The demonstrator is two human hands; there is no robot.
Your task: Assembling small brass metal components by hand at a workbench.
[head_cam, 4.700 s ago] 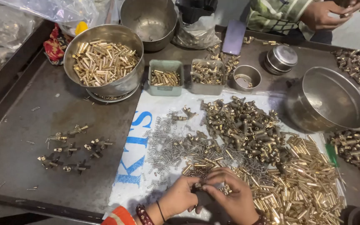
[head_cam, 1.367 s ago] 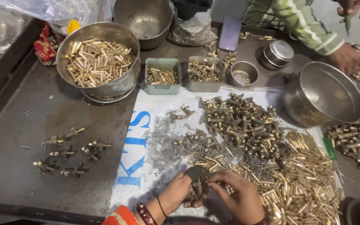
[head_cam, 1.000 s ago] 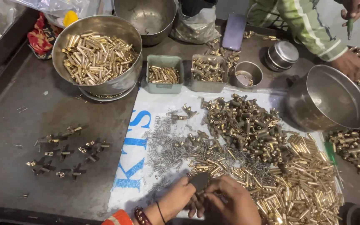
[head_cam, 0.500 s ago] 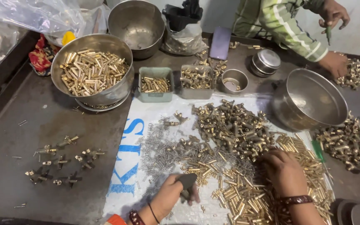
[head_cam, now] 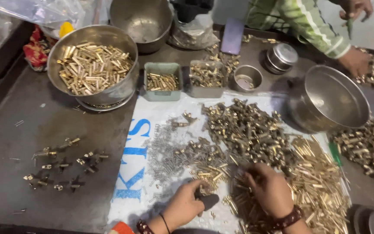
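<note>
Left hand (head_cam: pixel 182 208) closed on small dark flat tool (head_cam: pixel 207 200), just left of heap of short brass tubes (head_cam: pixel 317 190) on white printed sheet (head_cam: pixel 130 173), right hand (head_cam: pixel 268 188) pressed into that heap, fingers (head_cam: pixel 252 172) curled, grip unclear, big steel bowl of brass tubes (head_cam: pixel 92 69) far up-left of heap on dark worktop (head_cam: pixel 31 125)

Shiny brass pins (head_cam: pixel 321 190) (metal); matt tabletop (head_cam: pixel 31 117)

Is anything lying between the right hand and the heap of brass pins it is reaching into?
Nothing visible does: the right hand already rests on the brass pins, fingers among them. The left hand holds a dark tool off to the side.
</note>
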